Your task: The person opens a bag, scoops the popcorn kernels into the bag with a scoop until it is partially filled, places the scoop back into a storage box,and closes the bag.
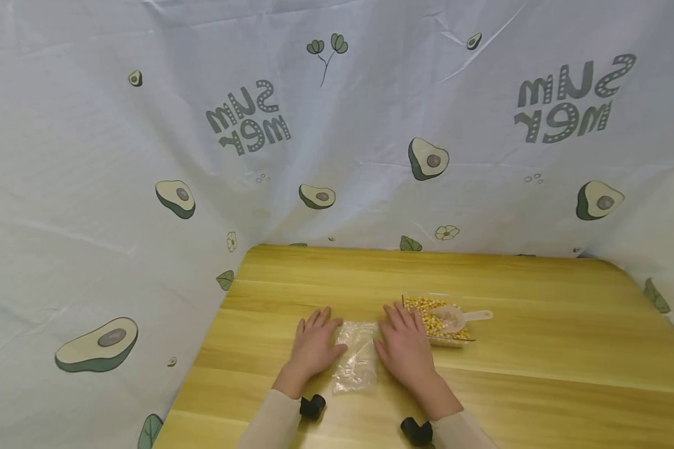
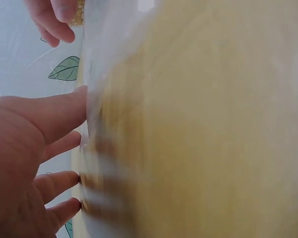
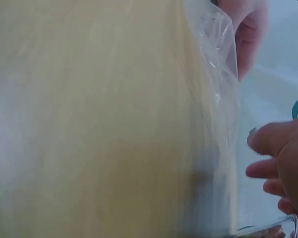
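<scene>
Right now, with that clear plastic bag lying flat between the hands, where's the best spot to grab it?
Probably the far short edge of the clear plastic bag, pinched from above. It lies flat on the wooden table, so only an edge can be lifted. The left hand and right hand already rest at its long sides, and the tray of corn kernels crowds the right.

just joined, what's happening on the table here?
A person has both hands flat on the wooden table, either side of a clear plastic bag lying flat. The left hand touches the bag's left edge, the right hand its right edge; fingers look straight. Just right of the right hand sits a clear container of corn kernels with a small scoop resting in it.
</scene>
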{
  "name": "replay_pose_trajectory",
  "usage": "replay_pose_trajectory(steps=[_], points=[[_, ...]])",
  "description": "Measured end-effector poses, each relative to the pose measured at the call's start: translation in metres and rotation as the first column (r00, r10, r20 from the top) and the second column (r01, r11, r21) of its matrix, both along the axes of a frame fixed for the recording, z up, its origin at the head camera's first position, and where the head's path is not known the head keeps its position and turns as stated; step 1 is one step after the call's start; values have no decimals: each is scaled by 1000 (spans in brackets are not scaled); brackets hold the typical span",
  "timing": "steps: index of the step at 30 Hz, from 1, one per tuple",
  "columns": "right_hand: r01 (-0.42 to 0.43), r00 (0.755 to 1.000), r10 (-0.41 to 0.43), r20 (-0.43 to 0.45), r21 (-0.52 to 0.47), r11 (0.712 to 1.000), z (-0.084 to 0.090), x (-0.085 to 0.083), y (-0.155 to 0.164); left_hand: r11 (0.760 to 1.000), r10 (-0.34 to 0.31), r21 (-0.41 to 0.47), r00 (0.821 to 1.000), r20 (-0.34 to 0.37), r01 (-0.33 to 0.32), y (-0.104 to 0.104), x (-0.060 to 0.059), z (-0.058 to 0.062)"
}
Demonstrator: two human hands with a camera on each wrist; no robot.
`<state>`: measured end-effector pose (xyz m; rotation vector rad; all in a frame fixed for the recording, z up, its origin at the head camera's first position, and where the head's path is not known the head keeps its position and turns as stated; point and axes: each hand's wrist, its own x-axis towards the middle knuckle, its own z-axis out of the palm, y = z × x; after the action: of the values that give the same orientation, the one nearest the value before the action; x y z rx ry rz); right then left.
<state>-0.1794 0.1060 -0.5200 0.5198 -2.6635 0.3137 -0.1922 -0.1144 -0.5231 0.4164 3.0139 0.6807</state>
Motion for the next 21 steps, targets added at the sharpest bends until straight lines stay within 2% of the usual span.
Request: replay_pose_trajectory(steps=[10, 16, 21], points=[[110, 994, -110, -10, 72, 991, -6, -4, -11, 997, 76, 3, 995, -62, -76, 1, -5, -4], [124, 992, -124, -13, 77, 989, -8, -6, -14, 992, 113, 60, 987, -110, -107, 3, -3, -4], [121, 993, -121, -6, 68, 990, -9, -5, -14, 991, 123, 74, 986, -115, -115, 3, -4, -3]])
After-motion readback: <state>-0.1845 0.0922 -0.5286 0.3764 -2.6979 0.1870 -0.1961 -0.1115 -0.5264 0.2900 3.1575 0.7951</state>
